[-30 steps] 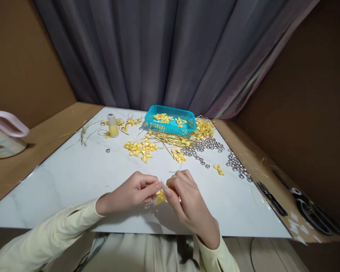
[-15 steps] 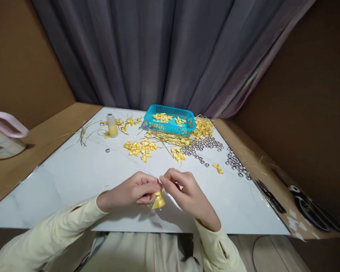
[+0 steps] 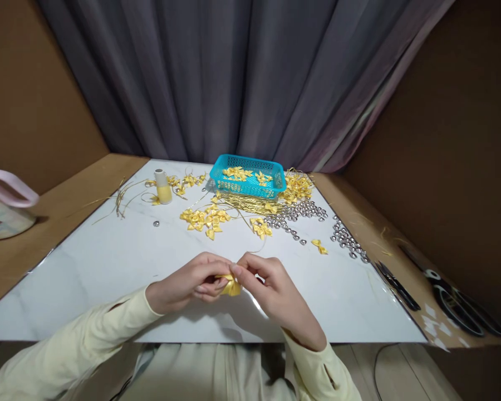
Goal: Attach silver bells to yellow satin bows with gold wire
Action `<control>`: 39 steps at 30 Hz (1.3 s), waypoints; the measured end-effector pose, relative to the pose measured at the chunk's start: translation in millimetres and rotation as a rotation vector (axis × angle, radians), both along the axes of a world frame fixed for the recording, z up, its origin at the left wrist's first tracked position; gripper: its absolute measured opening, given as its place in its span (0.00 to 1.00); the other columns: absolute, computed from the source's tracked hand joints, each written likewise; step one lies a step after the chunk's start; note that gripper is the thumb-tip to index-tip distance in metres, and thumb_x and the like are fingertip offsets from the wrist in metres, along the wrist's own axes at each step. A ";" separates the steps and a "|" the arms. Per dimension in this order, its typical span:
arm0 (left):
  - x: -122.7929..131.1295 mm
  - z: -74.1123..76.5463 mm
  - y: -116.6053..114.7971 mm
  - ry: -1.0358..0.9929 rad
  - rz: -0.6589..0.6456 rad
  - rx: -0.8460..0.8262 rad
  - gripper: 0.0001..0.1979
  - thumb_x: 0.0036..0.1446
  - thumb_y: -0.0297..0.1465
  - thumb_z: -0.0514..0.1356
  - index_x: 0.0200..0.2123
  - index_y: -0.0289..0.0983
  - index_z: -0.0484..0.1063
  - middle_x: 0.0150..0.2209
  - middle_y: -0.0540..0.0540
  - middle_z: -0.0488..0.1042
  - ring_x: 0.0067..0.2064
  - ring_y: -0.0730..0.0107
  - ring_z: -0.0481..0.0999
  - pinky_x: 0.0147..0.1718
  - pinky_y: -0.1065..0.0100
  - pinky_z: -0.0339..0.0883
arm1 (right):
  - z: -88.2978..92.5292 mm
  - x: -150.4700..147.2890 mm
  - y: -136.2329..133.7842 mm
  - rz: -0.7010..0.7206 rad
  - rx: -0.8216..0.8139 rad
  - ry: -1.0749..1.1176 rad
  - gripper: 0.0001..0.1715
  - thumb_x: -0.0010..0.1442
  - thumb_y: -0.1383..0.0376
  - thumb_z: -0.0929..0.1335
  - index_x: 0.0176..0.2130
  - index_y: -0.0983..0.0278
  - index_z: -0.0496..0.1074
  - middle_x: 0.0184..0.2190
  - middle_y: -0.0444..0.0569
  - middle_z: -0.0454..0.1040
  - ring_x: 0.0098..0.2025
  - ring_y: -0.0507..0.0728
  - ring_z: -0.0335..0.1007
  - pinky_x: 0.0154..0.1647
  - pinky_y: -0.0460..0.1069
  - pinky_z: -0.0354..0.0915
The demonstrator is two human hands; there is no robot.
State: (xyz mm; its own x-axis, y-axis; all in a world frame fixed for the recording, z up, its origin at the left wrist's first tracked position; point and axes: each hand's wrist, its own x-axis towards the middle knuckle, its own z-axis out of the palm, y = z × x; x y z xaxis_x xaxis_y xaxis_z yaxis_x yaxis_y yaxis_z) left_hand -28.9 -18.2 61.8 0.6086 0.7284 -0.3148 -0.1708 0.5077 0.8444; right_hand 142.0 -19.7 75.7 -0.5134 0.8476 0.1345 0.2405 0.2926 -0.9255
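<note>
Over the front middle of the white table sheet, a yellow ribbon bow (image 3: 232, 287) is pinched between my two hands. My left hand (image 3: 194, 280) has its fingers closed on the bow's left side. My right hand (image 3: 264, 283) grips it from the upper right, thumb and forefinger pressed together near the left thumb. The fingers hide the bow's upper part and any small piece at its middle. Beyond my hands lie a pile of yellow bows (image 3: 206, 218), a smaller cluster of bows (image 3: 260, 227) and one single bow (image 3: 319, 247).
A blue basket (image 3: 247, 189) with bows stands at the back, gold wire strands (image 3: 250, 204) before it. Silver beads (image 3: 304, 210) spread to the right. Black snips (image 3: 398, 287) and scissors (image 3: 459, 306) lie at the right edge. A bottle (image 3: 163, 188) and a pink-handled mug (image 3: 6, 206) are left.
The bow has been turned up and drawn in between my fingers, so less of it shows. My hands have come closer together, and the view has shifted slightly.
</note>
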 end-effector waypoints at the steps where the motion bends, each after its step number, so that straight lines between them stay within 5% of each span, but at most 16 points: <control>1: 0.2 0.1 0.0 0.004 -0.001 0.005 0.16 0.52 0.32 0.56 0.15 0.35 0.57 0.10 0.60 0.47 0.13 0.85 0.39 0.14 0.76 0.34 | -0.8 -0.4 -0.2 -0.010 0.013 0.000 0.18 0.63 0.60 0.61 0.24 0.65 0.64 0.18 0.40 0.60 0.22 0.48 0.53 0.23 0.44 0.51; 7: 3.9 3.2 -2.8 0.018 0.031 0.000 0.17 0.52 0.32 0.56 0.15 0.36 0.56 0.10 0.60 0.48 0.14 0.85 0.40 0.14 0.76 0.35 | -1.4 1.7 -1.6 0.011 0.174 -0.091 0.17 0.64 0.65 0.61 0.23 0.64 0.60 0.18 0.39 0.57 0.20 0.47 0.53 0.23 0.44 0.50; 13: 4.8 3.5 -5.0 0.040 0.007 0.039 0.16 0.53 0.33 0.56 0.16 0.36 0.56 0.11 0.60 0.48 0.14 0.83 0.42 0.15 0.75 0.38 | 2.1 5.8 0.3 0.052 0.128 -0.108 0.19 0.65 0.64 0.60 0.23 0.64 0.57 0.18 0.39 0.56 0.21 0.47 0.53 0.24 0.44 0.50; 21: 2.2 0.3 -4.0 0.027 -0.002 0.114 0.19 0.55 0.36 0.55 0.16 0.36 0.56 0.10 0.59 0.49 0.14 0.81 0.46 0.15 0.74 0.41 | 4.9 5.1 -2.9 -0.077 0.290 -0.143 0.21 0.67 0.63 0.56 0.22 0.63 0.50 0.17 0.39 0.53 0.20 0.47 0.49 0.23 0.45 0.48; 31: 5.3 -2.4 -7.4 -0.043 0.085 0.184 0.17 0.61 0.37 0.53 0.23 0.34 0.62 0.12 0.60 0.51 0.15 0.83 0.44 0.16 0.76 0.43 | -3.3 7.7 -32.5 -0.163 0.778 -0.453 0.13 0.67 0.69 0.57 0.30 0.64 0.59 0.22 0.46 0.65 0.23 0.51 0.56 0.24 0.47 0.46; 39: 4.6 4.1 -9.3 -0.048 0.109 0.193 0.18 0.59 0.40 0.56 0.22 0.34 0.62 0.12 0.60 0.50 0.15 0.83 0.45 0.16 0.76 0.44 | -14.0 7.5 -29.3 -0.147 0.719 -0.245 0.14 0.61 0.75 0.57 0.26 0.62 0.51 0.19 0.41 0.53 0.20 0.51 0.46 0.23 0.47 0.44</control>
